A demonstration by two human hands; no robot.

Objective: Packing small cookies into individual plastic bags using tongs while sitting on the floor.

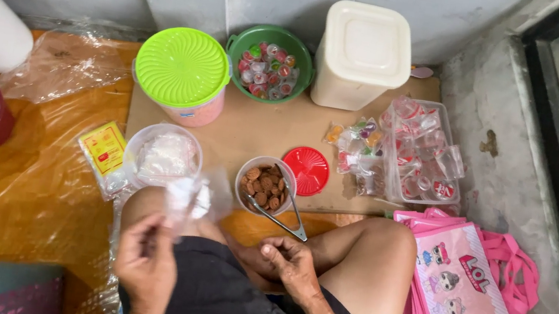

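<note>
Left hand [148, 256] is raised over the left knee, fingers pinched on a small clear bag [188, 198] that stands up from the grip, its long axis roughly vertical in frame and leaning a bit toward the right; the bag's mouth looks to be at the far end, though the plastic is too blurred to be sure. Right hand [290, 263] rests low by the right knee, fingers curled loosely, holding nothing that shows. Just beyond the right hand, up and slightly left of it, sits the tub [265, 185] of brown round snacks, with metal tongs [278, 210] lying across its rim, handles pointing down-right toward the right hand, so the right hand is clearly the nearer one to tongs and tub. The bag top sits just left of the tub, near but apart. Farther out from the left hand: a clear lidded cup [163, 153] and a yellow packet [102, 148]. Beyond the tub lies a red lid [305, 170]. Off right of the right hand, a pink bag stack [459, 282].
</note>
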